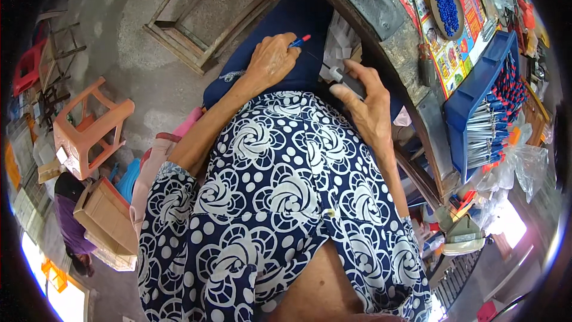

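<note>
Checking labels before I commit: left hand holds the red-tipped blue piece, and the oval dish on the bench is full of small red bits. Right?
One fix: the small bits in the oval dish are blue, not red, per the head view. The left hand does hold the red-tipped blue piece.
</note>
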### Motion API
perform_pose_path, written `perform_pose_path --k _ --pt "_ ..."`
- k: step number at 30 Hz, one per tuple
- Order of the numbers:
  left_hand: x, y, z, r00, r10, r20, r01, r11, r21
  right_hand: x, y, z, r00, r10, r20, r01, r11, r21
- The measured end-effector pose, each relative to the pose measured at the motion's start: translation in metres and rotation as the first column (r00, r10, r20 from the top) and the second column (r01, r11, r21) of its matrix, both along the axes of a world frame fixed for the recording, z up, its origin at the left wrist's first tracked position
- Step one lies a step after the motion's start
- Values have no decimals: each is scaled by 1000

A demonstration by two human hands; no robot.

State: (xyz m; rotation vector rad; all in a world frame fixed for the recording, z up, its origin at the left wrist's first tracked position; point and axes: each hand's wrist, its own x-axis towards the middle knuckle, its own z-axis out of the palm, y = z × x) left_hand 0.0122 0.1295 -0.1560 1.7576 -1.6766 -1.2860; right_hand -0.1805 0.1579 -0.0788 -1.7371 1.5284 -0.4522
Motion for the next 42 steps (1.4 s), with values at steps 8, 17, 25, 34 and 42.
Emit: perform_pose_path --k 8,17,25,34,42 --pt "-7 4 -8 998 0 -66 7 995 96 4 16 0 988 -149 36 149 989 5" --pt "0 0 -20 997 6 -80 6 988 151 18 -4 3 974 227 22 -202 905 -375" --pt "2 -1 -16 986 7 -164 30 974 224 23 5 6 974 -52 -219 15 986 -166" --pt "3 -2 -18 978 34 -205 22 965 261 20 -5 4 960 260 -109 -280 841 -464" --pt "3 -1 -20 973 33 -226 28 965 260 26 0 12 988 8 -152 -44 971 -234"
